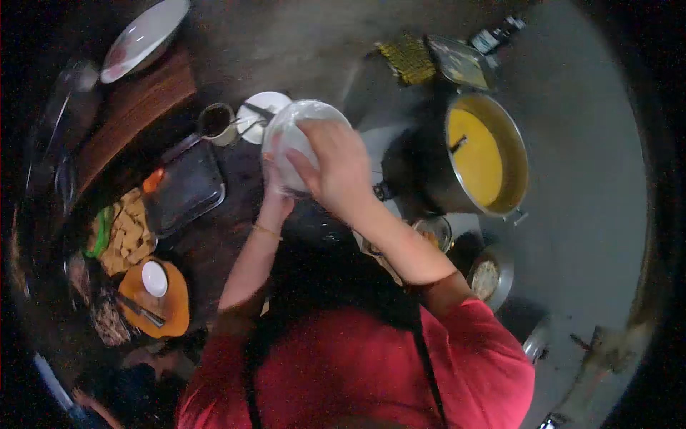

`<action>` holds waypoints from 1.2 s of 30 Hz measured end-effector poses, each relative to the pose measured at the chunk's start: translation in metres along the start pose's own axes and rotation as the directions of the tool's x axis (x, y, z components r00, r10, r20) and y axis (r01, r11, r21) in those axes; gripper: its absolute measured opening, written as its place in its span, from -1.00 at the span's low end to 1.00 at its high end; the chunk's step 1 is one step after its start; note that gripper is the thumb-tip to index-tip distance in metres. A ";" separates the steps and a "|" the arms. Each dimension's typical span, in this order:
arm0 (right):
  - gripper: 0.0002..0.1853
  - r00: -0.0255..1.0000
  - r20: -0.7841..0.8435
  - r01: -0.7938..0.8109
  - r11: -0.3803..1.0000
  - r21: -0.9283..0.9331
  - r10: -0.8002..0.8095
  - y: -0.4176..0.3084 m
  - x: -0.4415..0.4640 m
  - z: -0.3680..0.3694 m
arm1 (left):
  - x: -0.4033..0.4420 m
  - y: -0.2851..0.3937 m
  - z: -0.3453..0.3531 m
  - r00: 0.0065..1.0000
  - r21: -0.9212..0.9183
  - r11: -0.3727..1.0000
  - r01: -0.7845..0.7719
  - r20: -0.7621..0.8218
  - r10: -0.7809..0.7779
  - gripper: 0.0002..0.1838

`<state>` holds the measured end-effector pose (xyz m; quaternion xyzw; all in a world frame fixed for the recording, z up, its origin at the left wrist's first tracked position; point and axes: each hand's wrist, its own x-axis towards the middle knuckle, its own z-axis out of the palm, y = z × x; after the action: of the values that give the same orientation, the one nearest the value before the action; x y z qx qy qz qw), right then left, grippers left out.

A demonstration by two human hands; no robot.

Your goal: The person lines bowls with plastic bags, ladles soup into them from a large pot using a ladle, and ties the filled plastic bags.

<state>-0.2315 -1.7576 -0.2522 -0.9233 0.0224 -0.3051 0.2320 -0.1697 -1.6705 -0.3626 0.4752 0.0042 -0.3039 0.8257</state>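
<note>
A white bowl [287,149] is tilted in front of me, held from its left and lower side by my left hand [275,175], whose fingers mostly hide behind it. Over the bowl's mouth lies my right hand [336,161], slightly blurred, thumb and fingers apart, with nothing visible between them. What the bowl holds is hard to make out; its inside looks whitish. Just behind it are a white plate [259,107] with dark utensils on it and a cup [217,123] of dark liquid. To the right stands a large pot [514,143] of yellow liquid [475,161] with a utensil handle sticking up.
On the left lie a dark tray [187,187], cut tan pieces [130,232], a green item [100,232] and an orange board [175,304] bearing a small white bowl [154,279] and a knife [141,309]. A dark bottle [493,37] and a clear pack [461,64] lie at back right.
</note>
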 end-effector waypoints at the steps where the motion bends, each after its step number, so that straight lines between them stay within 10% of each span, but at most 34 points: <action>1: -0.61 0.996 -0.028 -0.085 0.996 0.013 0.085 0.011 0.003 0.002 | 0.001 -0.005 0.009 1.000 -0.118 0.993 0.028 0.009 -0.028 -0.38; 2: -0.64 0.882 0.423 -0.209 0.977 -0.046 0.209 0.018 0.006 -0.003 | 0.005 -0.003 0.023 0.997 -0.110 0.994 0.021 0.073 -0.013 -0.40; 3: -0.64 0.880 0.414 -0.228 0.972 -0.061 0.233 0.024 0.003 -0.012 | 0.008 -0.009 0.029 0.995 -0.106 0.994 0.041 0.091 -0.031 -0.40; 5: -0.64 0.998 0.037 0.033 0.975 0.221 -0.042 0.033 -0.007 -0.030 | 0.009 -0.023 0.035 0.988 -0.187 0.982 0.021 0.151 0.007 -0.40; 9: -0.49 0.858 -0.492 0.107 0.989 -0.106 -0.146 0.141 -0.018 -0.137 | 0.009 -0.025 0.060 0.981 -0.239 0.955 0.175 -0.045 -0.191 -0.34; 11: -0.48 0.790 -0.556 -0.324 0.946 -0.023 0.258 0.220 -0.043 -0.146 | -0.007 -0.010 0.110 0.954 -0.119 0.988 0.094 -0.272 -0.123 -0.36; 13: -0.50 0.749 -0.577 -0.502 0.847 -0.173 0.325 0.308 -0.095 -0.118 | -0.009 -0.034 0.104 0.960 0.073 0.996 -0.055 -0.269 0.073 -0.42; 15: -0.56 0.605 -0.454 -0.681 0.720 0.130 0.654 0.362 -0.136 -0.094 | -0.009 -0.036 0.113 0.957 -0.146 0.984 0.098 -0.259 -0.134 -0.50; 18: -0.60 0.495 -0.580 -0.627 0.728 0.277 0.647 0.410 -0.151 -0.107 | -0.015 -0.060 0.107 0.957 0.060 0.998 -0.017 -0.288 0.033 -0.45; 20: -0.70 0.142 -0.887 -0.636 0.727 0.258 0.439 0.426 -0.130 -0.163 | -0.014 -0.073 0.074 0.957 0.100 0.994 -0.037 -0.284 0.064 -0.45; 22: -0.74 0.032 -0.610 -0.482 0.547 0.685 0.792 0.415 -0.120 -0.230 | -0.016 -0.073 0.083 0.953 0.066 0.988 -0.137 -0.265 0.149 -0.51; 23: -0.74 0.027 -0.609 -0.475 0.546 0.690 0.793 0.426 -0.123 -0.232 | -0.016 -0.072 0.091 0.953 0.072 0.987 -0.142 -0.260 0.156 -0.51; 26: -0.79 0.682 -0.432 -0.497 0.807 0.320 0.591 0.495 -0.164 -0.181 | -0.016 -0.073 0.093 0.937 0.307 0.942 -0.133 -0.271 0.221 -0.42; 28: -0.77 0.789 -0.359 -0.422 0.864 0.275 0.499 0.485 -0.127 -0.175 | -0.015 -0.068 0.115 0.948 0.247 0.963 -0.107 -0.266 0.174 -0.42; 34: -0.78 0.398 -0.504 -0.215 0.612 0.761 0.766 0.439 -0.052 -0.225 | -0.017 -0.066 0.184 0.952 0.214 0.977 0.007 -0.299 0.059 -0.46; 36: -0.79 0.303 -0.667 -0.573 0.689 0.443 0.681 0.507 -0.120 -0.266 | -0.007 -0.076 0.187 0.964 0.271 0.962 0.032 -0.264 0.042 -0.48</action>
<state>-0.4310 -2.2984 -0.3549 -0.5851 0.4621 -0.5663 0.3515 -0.2671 -1.8419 -0.3173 0.6211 0.0722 -0.2326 0.7450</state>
